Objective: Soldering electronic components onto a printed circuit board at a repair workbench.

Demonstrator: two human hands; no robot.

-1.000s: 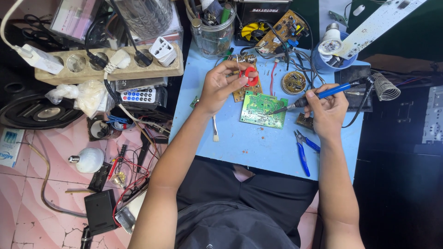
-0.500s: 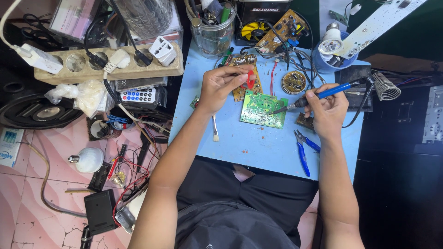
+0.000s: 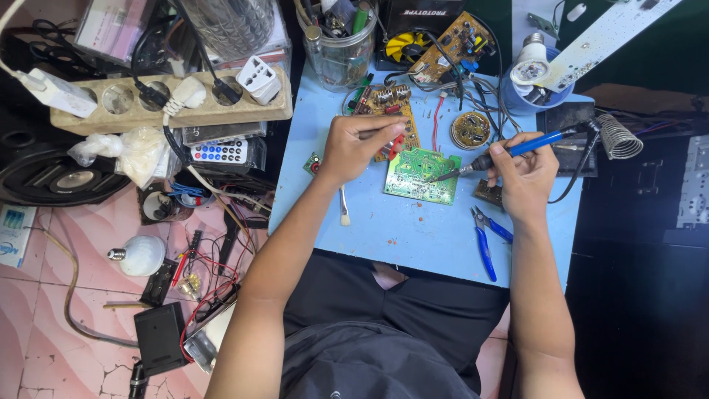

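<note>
While the right hand [image 3: 523,176] keeps its fingers wrapped round the blue-handled soldering iron [image 3: 509,151], very little has shifted over the last second: the iron's tip rests at the same spot on the upper right part of the green circuit board [image 3: 418,175] as it did a second ago. The small change is on the other side. The left hand [image 3: 353,145] sits at about ten o'clock from the green board, fingers pinched together on something thin that runs toward the board; what it is cannot be made out, though it has edged slightly nearer the iron's tip than before. Under and beyond that hand lies a brown circuit board [image 3: 390,111] with red parts on it.

The green board lies flat on the blue table [image 3: 413,233], near its middle. At five o'clock from it lie blue-handled pliers [image 3: 487,236], untouched. A small brush [image 3: 344,210] lies at eight o'clock, just below the left wrist. A coiled metal iron stand [image 3: 619,137] sits at three o'clock, well apart.

Judging from the steady tip and the tiny creep of the left hand, the work on this one joint appears to be still in progress, with both hands holding position rather than moving on.
</note>
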